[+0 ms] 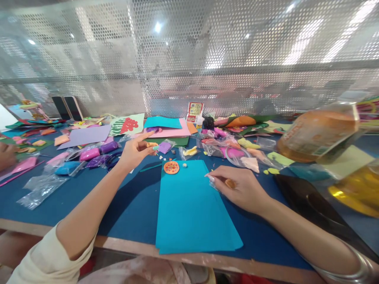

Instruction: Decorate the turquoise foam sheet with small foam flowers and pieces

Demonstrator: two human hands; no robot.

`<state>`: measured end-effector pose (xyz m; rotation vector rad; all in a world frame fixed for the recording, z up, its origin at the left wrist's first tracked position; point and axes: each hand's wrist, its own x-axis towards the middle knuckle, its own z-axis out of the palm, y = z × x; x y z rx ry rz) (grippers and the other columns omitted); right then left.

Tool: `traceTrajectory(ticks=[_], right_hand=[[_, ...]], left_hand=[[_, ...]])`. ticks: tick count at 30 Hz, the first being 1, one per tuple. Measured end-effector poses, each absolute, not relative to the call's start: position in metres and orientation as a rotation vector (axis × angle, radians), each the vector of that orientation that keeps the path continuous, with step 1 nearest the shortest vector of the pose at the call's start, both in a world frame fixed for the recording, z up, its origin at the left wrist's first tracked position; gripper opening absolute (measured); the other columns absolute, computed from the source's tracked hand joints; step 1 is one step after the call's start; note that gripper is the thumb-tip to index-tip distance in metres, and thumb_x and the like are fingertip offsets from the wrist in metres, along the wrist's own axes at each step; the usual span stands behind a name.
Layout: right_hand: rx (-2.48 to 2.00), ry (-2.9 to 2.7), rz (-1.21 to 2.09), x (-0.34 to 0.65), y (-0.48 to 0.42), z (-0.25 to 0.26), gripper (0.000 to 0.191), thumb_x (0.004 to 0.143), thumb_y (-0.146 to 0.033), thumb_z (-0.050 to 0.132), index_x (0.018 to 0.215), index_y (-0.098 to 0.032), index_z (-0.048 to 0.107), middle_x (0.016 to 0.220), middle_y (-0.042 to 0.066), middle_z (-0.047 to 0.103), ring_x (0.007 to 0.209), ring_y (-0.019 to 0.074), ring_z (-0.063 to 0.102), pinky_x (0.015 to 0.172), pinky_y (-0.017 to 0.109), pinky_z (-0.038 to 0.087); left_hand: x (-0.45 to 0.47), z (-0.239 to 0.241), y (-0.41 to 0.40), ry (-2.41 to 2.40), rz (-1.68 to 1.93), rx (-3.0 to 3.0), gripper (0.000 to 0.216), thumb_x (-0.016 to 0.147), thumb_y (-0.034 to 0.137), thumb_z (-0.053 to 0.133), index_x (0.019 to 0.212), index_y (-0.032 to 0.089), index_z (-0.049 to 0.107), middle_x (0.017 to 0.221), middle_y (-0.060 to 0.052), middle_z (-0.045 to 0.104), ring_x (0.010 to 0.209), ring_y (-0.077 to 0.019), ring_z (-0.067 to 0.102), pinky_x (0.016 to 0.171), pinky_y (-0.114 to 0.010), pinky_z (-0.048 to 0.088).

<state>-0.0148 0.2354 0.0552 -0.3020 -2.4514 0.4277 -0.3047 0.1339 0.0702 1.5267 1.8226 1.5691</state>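
Observation:
My left hand (pixel 135 150) is raised over the blue table, fingers partly curled, forefinger stretched forward, pinching a small orange clay bit (pixel 152 144) near a purple clay bag (pixel 164 147). My right hand (pixel 237 187) rests at the right edge of a turquoise paper sheet (pixel 189 209), its fingers closed on a small clear plastic bag with orange clay. A round orange clay disc with coloured dots (pixel 171 167) lies at the top of the sheet, a tiny white bead (pixel 184 165) beside it.
Bags of pink, purple and blue clay (pixel 89 154) lie at the left, coloured paper sheets (pixel 166 127) and two phones (pixel 68 107) at the back. A blurred bottle (pixel 316 132) and a dark tray (pixel 310 201) stand at the right. A perforated metal screen (pixel 207 59) closes the far side.

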Motion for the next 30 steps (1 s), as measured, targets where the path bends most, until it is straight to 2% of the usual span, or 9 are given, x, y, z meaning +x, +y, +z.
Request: traceTrajectory(ticks=[5,8,10,13,16,19,24,28,30], right_hand=[[-0.311,-2.463,0.430,-0.015,0.235,0.056,0.019,0.087,-0.022,0.046,0.082,-0.018,0.064,0.073,0.003,0.067,0.062,0.0124,0.061,0.058,0.022,0.046],[-0.313,-2.468,0.440,-0.015,0.235,0.057,0.019,0.087,-0.022,0.046,0.082,-0.018,0.064,0.073,0.003,0.066,0.062,0.0123,0.060,0.058,0.022,0.046],[-0.314,-2.468,0.445,-0.015,0.235,0.057,0.019,0.087,-0.021,0.046,0.081,-0.018,0.064,0.073,0.003,0.066,0.062,0.0123,0.060,0.058,0.022,0.046],[-0.313,-2.468,0.448,-0.015,0.235,0.056,0.018,0.087,-0.021,0.047,0.082,-0.018,0.064,0.074,0.003,0.066,0.063,0.0124,0.060,0.059,0.022,0.045],[-0.313,-2.473,0.460,-0.015,0.236,0.056,0.018,0.087,-0.021,0.047,0.083,-0.018,0.064,0.075,0.004,0.066,0.064,0.0126,0.060,0.059,0.022,0.045],[-0.316,-2.482,0.473,-0.015,0.236,0.055,0.018,0.087,-0.021,0.047,0.083,-0.017,0.065,0.075,0.004,0.066,0.064,0.0127,0.060,0.059,0.023,0.044],[-0.314,-2.503,0.468,-0.015,0.236,0.053,0.019,0.086,-0.022,0.047,0.082,-0.017,0.065,0.073,0.003,0.066,0.063,0.0132,0.060,0.060,0.024,0.043],[-0.323,-2.497,0.485,-0.017,0.235,0.053,0.019,0.086,-0.022,0.047,0.082,-0.017,0.065,0.074,0.003,0.066,0.064,0.0130,0.060,0.061,0.024,0.043],[-0.326,-2.497,0.488,-0.017,0.235,0.054,0.019,0.086,-0.022,0.047,0.083,-0.017,0.065,0.075,0.003,0.066,0.064,0.0128,0.059,0.061,0.024,0.043]], left_hand=[[-0.316,0.064,0.132,2.371,1.080,2.115,0.046,0.082,0.026,0.048,0.126,0.015,0.049,0.107,-0.010,0.065,0.099,-0.0235,0.060,0.089,-0.039,0.046],[-0.321,0.059,0.132,2.621,0.635,2.216,0.052,0.082,0.024,0.049,0.132,0.017,0.040,0.126,-0.011,0.053,0.117,-0.0276,0.048,0.096,-0.042,0.039],[-0.323,0.058,0.132,2.731,0.534,2.153,0.055,0.080,0.030,0.054,0.132,0.017,0.039,0.130,-0.013,0.048,0.120,-0.0301,0.044,0.096,-0.043,0.038],[-0.324,0.059,0.131,2.832,0.635,2.031,0.044,0.077,0.037,0.060,0.115,0.016,0.050,0.117,-0.013,0.054,0.109,-0.0289,0.050,0.088,-0.041,0.041],[-0.325,0.062,0.130,2.851,0.729,1.998,0.023,0.078,0.039,0.061,0.080,0.017,0.057,0.101,-0.008,0.059,0.098,-0.0234,0.055,0.084,-0.037,0.040],[-0.325,0.062,0.130,2.858,0.735,2.008,0.028,0.077,0.042,0.061,0.064,0.018,0.058,0.101,-0.005,0.060,0.099,-0.0218,0.055,0.087,-0.038,0.037],[-0.324,0.058,0.130,2.908,0.706,1.982,0.022,0.078,0.037,0.061,0.063,0.021,0.066,0.100,-0.003,0.064,0.106,-0.0254,0.053,0.096,-0.048,0.027],[-0.323,0.058,0.129,2.987,0.711,1.868,0.014,0.077,0.034,0.061,0.083,0.024,0.068,0.109,-0.006,0.062,0.107,-0.0282,0.052,0.093,-0.052,0.030],[-0.324,0.058,0.129,2.982,0.706,1.881,0.012,0.077,0.032,0.061,0.083,0.024,0.068,0.107,-0.006,0.063,0.107,-0.0278,0.052,0.093,-0.053,0.030]])
